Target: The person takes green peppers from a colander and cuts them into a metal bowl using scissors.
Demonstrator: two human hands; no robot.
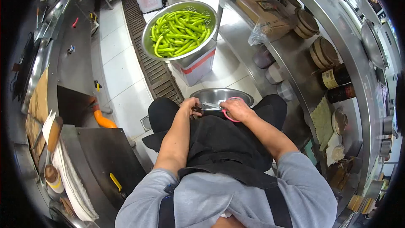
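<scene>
My right hand (237, 109) grips a pair of scissors with pink handles (230, 118), the metal blades pointing left over the near side of a steel bowl (244, 96). My left hand (190, 106) is closed at the left side of the bowl, close to the blade tips. What its curled fingers hold, if anything, is too small to make out. The bowl sits between my knees, above the black apron (228, 143). Beyond it stands a large steel colander (148, 38) heaped with long green peppers (181, 31).
The colander rests on a white and red box (198, 67). A floor drain grate (162, 80) runs along its left. Steel shelves on the right hold clay pots (324, 52) and dark bottles (336, 77). An orange pipe (103, 120) juts out at left, below the stove counter.
</scene>
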